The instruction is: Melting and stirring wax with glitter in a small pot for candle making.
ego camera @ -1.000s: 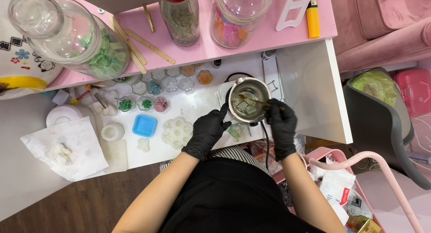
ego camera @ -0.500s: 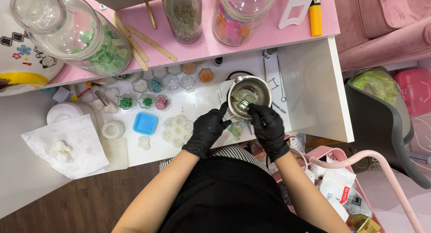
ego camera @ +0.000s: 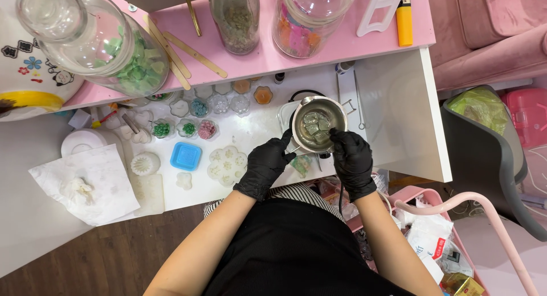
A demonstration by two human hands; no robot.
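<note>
Now both black-gloved hands are working the small round metal melting pot (ego camera: 318,125): the left hand (ego camera: 265,166) is gripping its near-left side, the right hand (ego camera: 353,158) is curled at its near-right rim, contents hidden. Pale green chunks (ego camera: 316,125) are sitting unmelted inside, so continued steady holding and stirring seems needed. Beyond the pot lies a pink shelf (ego camera: 336,45).

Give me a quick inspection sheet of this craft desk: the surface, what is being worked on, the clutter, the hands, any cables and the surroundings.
Surface: white desk under a pink shelf.
Job's things: small metal pot holding pale green chunks.
Clutter: blue square mould, clear flower mould, small cups of coloured beads, crumpled tissue; on the shelf, glass jars, wooden sticks, yellow lighter.
Hands: black-gloved left hand at the pot's left side; right hand at its right rim. Whether it holds a tool cannot be told.
Cables: black cord hanging below the desk edge.
Surroundings: grey chair, pink basket, wooden floor.
</note>
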